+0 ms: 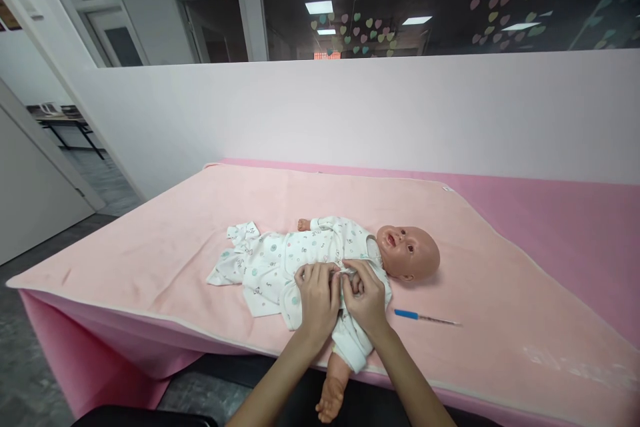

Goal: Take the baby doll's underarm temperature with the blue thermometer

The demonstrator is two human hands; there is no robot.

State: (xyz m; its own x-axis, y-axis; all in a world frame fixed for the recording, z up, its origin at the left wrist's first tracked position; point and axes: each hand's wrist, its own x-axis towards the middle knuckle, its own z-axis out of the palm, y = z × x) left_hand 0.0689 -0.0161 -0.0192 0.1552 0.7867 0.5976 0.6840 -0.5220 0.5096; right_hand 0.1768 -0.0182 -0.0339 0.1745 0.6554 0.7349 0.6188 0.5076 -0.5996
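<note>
A baby doll (407, 250) lies on its back with its head to the right, dressed in a white printed baby outfit (270, 257). At the side of the doll's chest, my left hand (319, 293) pinches the outfit's cloth. Close beside it, my right hand (365, 293) has its fingers curled and pinched on the same cloth. What exactly lies between the fingertips is hidden, perhaps an edge or fastening. One doll arm (334, 387) pokes out of its sleeve below my wrists and hangs past the table's front edge.
A pale pink blanket (165, 233) covers the table over a darker pink cloth (575, 227). Right of my hands lies a thin stick with a blue handle (406, 313). Behind stands a white partition (350, 113) topped with glass. A doorway opens at the left.
</note>
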